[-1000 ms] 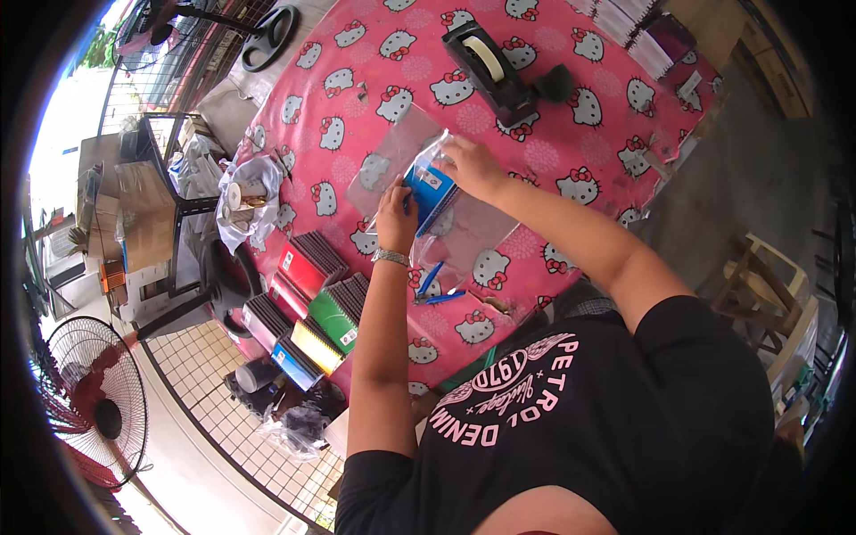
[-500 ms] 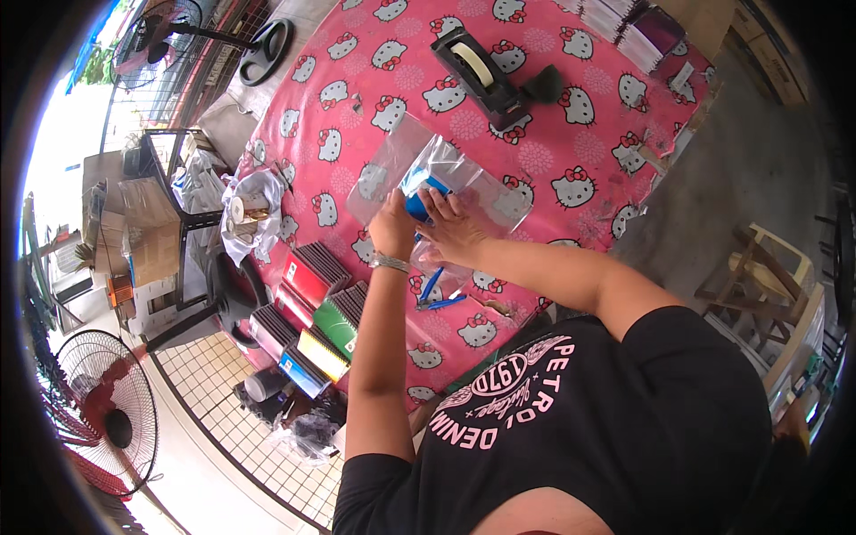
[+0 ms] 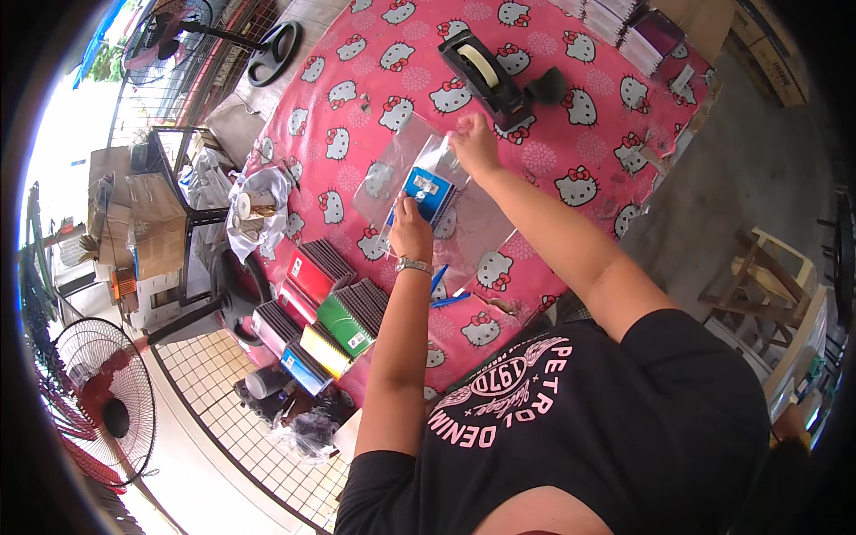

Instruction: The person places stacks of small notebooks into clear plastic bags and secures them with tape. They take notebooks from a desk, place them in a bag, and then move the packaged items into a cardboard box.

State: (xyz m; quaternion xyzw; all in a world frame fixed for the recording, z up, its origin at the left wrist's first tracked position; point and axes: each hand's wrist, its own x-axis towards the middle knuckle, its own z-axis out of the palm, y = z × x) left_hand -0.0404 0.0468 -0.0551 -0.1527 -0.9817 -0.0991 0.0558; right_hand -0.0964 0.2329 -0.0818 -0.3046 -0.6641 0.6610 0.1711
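A small blue spiral notebook [image 3: 435,203] lies within clear plastic wrap [image 3: 481,212] on a pink table with a cat-face print. My left hand [image 3: 411,234] has its fingers closed at the notebook's near left corner, holding it through the plastic. Beyond the notebook and to its right, my right hand [image 3: 475,147] pinches the far edge of the wrap, raised a little. A blue-handled cutting tool [image 3: 448,297], partly covered by the wrap, rests nearer to me. Just past my right hand stands a black tape dispenser [image 3: 486,76].
Stacks of spiral notebooks [image 3: 348,316] in several colours line the table's left edge. A white plastic bag [image 3: 259,214] with tape rolls hangs beside them. More notebooks [image 3: 646,40] sit at the far right corner. A standing fan [image 3: 102,406] is at the left, a wooden chair [image 3: 767,276] at the right.
My right hand has left the notebook and moved up and away to the plastic's far edge. More of the notebook's blue cover now shows. My left hand has shifted slightly right and nearer.
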